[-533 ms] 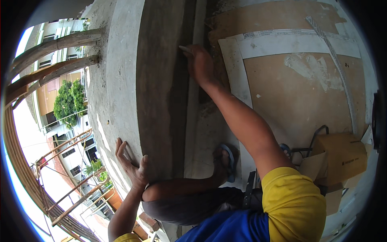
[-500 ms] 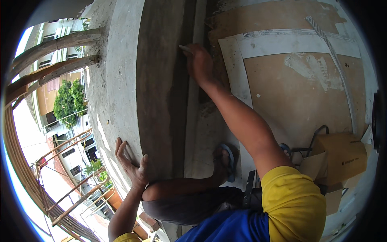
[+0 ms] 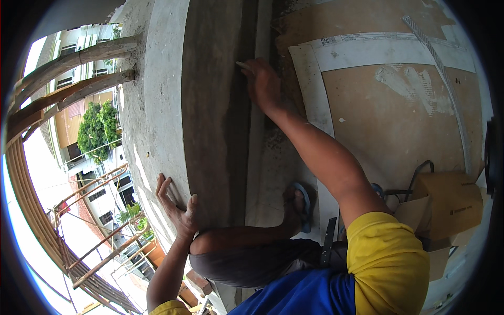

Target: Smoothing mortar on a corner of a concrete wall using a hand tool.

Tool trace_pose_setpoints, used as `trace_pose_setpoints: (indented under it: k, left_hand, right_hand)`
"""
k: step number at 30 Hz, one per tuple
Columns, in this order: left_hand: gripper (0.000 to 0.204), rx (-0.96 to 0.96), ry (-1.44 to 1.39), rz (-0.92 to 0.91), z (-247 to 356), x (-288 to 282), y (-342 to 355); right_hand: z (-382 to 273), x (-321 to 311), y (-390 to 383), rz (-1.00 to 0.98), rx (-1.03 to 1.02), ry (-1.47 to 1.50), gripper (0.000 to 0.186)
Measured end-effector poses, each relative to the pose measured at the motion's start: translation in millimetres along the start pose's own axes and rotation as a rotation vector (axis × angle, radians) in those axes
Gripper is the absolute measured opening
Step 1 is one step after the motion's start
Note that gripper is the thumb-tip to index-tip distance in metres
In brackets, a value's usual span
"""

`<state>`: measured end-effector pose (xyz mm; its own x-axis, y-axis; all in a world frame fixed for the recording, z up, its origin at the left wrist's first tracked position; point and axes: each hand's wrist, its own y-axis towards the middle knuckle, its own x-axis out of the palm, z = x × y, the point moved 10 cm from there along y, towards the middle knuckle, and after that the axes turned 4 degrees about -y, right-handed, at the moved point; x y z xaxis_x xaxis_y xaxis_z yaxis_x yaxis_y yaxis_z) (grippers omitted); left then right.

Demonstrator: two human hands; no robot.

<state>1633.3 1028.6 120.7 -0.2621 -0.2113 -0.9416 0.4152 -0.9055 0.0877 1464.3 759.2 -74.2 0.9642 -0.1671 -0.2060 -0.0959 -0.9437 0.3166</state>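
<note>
My right hand is closed around a small, slim, pale piece, most of it hidden in my fingers. Its tip meets the dark, damp-looking band along the inner side of a long concrete ledge. I cannot make out its exact kind. Down at the left, my left hand rests on the ledge's lighter grey outer face, fingers spread and thumb by the corner edge. It holds nothing. My bent knee is just below that hand, against the ledge.
Brown boards with white strips lie on the right, with a pale rope across them. An open cardboard box stands at the lower right. Wooden poles and scaffolding stand beyond the ledge, before houses and a tree.
The whole view has shifted slightly, so the surroundings sit a little farther right. My right hand has moved slightly against the ledge, still gripping the pale piece. My left hand stays resting.
</note>
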Motion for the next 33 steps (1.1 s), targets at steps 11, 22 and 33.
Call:
trace_pose_setpoints:
  k: [11, 22, 33]
  left_hand:
    - [0.08, 0.008, -0.021, -0.003, -4.8, 1.3, -0.8]
    - [0.08, 0.023, 0.009, -0.039, -4.8, 1.4, -3.6]
    - [0.078, 0.029, 0.021, -0.023, -2.3, 0.5, -1.6]
  right_hand:
    - [-6.8, -2.5, -8.5, -0.076, -0.023, 0.075, 0.015]
    - [-10.3, -2.0, -35.8, -0.163, -0.015, 0.114, 0.009]
    - [-19.6, -3.1, -72.1, -0.293, -0.069, 0.043, 0.015]
